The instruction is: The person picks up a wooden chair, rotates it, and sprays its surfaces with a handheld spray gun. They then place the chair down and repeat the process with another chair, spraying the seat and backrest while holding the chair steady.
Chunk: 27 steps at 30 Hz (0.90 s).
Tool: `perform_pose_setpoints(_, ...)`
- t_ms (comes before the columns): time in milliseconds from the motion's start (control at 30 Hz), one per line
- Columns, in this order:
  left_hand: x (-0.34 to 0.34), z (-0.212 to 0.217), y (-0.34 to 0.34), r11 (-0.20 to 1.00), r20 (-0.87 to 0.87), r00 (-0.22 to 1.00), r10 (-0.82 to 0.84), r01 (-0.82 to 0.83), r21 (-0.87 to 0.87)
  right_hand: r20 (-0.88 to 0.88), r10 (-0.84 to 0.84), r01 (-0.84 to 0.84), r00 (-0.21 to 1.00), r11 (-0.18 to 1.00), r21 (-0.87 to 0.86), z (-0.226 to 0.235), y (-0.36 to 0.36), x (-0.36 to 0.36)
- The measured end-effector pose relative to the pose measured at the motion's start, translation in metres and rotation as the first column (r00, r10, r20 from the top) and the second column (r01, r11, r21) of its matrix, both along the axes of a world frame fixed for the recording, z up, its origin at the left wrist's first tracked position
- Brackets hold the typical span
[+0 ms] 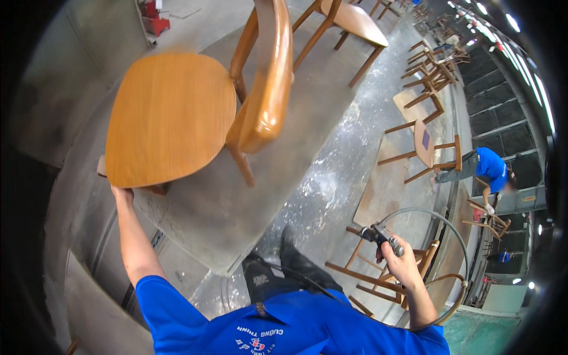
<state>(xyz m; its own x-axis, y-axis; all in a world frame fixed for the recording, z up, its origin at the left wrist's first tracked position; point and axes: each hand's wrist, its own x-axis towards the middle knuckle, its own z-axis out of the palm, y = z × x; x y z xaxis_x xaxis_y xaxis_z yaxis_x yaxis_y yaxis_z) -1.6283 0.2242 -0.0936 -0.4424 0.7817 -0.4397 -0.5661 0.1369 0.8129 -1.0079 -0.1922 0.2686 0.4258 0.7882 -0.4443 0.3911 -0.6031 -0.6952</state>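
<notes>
A wooden chair with a smooth orange-brown seat (168, 118) and a glossy curved backrest (269, 100) stands on a grey platform (231, 219) at the left. My left hand (122, 194) grips the chair at the near left edge of its seat, with the fingers mostly hidden beneath. Off to the right, well apart from the chair, my right hand (397, 257) is wrapped round a spray gun (378, 235). A grey hose (455, 236) loops from the gun past my right forearm.
Another wooden chair (355, 23) stands beyond on the platform. More chairs stand along the right, one (378, 278) close by my right arm. A person in a blue shirt (491, 168) bends over a chair farther right. Red equipment (155, 21) sits at the far left.
</notes>
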Motion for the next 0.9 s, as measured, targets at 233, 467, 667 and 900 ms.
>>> perform_pose_setpoints(233, 0.036, -0.036, -0.11, 0.99, -0.17, 0.984, -0.06, 0.08, 0.112, -0.011, 0.015, -0.014, 1.0, 0.998, 0.065, 0.012, 0.022, -0.008)
perform_pose_setpoints(467, 0.195, -0.003, -0.313, 0.985, -0.001, 0.985, 0.173, -0.173, -0.016, 0.021, -0.012, 0.005, 1.0, 0.96, 0.281, 0.035, 0.024, 0.008)
perform_pose_setpoints(667, 0.235, 0.025, -0.335, 0.984, 0.018, 0.987, 0.159, -0.157, -0.082, -0.004, -0.083, 0.074, 0.997, 0.86, 0.504, 0.079, -0.024, 0.031)
perform_pose_setpoints(900, 0.202, -0.022, -0.341, 0.938, -0.42, 0.907, 0.037, -0.176, -0.297, -0.023, 0.105, -0.055, 0.994, 0.685, 0.727, 0.107, -0.108, 0.068)
